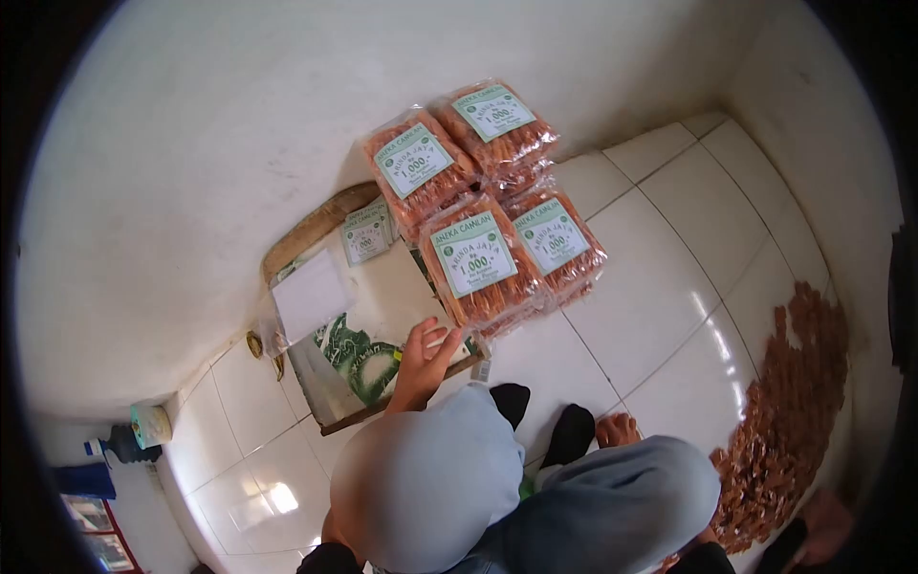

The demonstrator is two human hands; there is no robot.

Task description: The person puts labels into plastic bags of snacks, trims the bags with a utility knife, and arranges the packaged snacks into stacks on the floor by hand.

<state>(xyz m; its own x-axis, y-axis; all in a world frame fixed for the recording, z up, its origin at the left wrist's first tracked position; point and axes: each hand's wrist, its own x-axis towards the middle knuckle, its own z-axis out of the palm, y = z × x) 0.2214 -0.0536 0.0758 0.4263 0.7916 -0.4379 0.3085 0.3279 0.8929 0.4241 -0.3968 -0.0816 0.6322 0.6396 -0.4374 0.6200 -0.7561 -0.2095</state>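
My left hand [427, 362] reaches past my left knee with fingers spread, holding nothing. It is just below the front clear plastic pack [470, 256] of reddish-brown snack sticks, which bears a green-and-white label. Behind and beside this one are more such packs [418, 165], piled in stacks. Down by my foot, my right hand [618, 430] shows beyond my right knee. Its fingers look bent and pressed together; whatever they hold, if anything, is hidden.
A low board [406, 297] carries a stack of printed labels [367, 235] and white sheets [312, 295] in plastic. On the tiles to the right spreads a heap of small shiny brown pieces [786, 421]. Walls stand behind and to the right. A water bottle [129, 445] is far left.
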